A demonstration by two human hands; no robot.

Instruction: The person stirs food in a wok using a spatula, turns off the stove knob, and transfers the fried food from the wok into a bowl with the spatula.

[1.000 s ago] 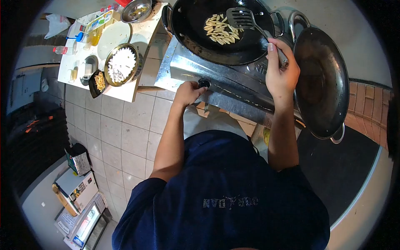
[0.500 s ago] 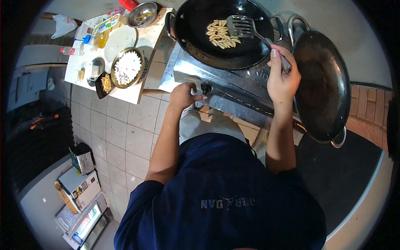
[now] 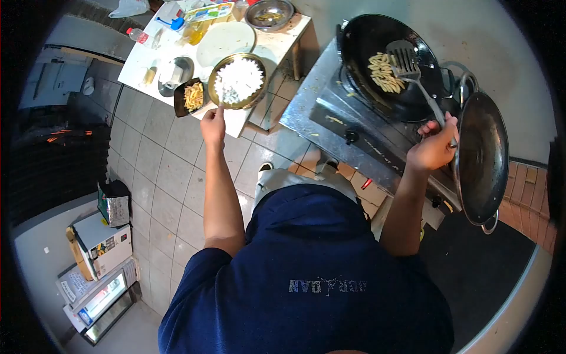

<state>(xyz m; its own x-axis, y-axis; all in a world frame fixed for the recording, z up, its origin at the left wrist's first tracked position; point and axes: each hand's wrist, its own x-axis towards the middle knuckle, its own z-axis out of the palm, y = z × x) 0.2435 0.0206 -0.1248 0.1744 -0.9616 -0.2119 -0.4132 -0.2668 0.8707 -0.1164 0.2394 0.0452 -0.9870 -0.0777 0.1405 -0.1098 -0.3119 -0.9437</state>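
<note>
My right hand (image 3: 433,144) is closed round the handle of a slotted spatula (image 3: 407,68). The spatula's head rests in a black wok (image 3: 359,41) on the stove, touching pale yellow finger-shaped pieces of food (image 3: 383,74). At the table's front edge, my left hand (image 3: 213,127) has its thumb at the near rim of a metal bowl (image 3: 263,79), its other fingers curled and partly hidden. White rice (image 3: 239,79) fills the bowl. Just left of it stands a small dark square dish (image 3: 181,106) with golden strips of food (image 3: 193,96).
A second wok (image 3: 483,159) leans at the right of the stove (image 3: 318,100). On the table (image 3: 141,65) stand a white plate (image 3: 227,44), a steel bowl (image 3: 269,15) and a bottle (image 3: 137,35). A gap of tiled floor separates table and stove.
My left hand has gone from the stove's knob to the rice bowl's rim. My right hand still holds the spatula in the wok. The view has turned left.
</note>
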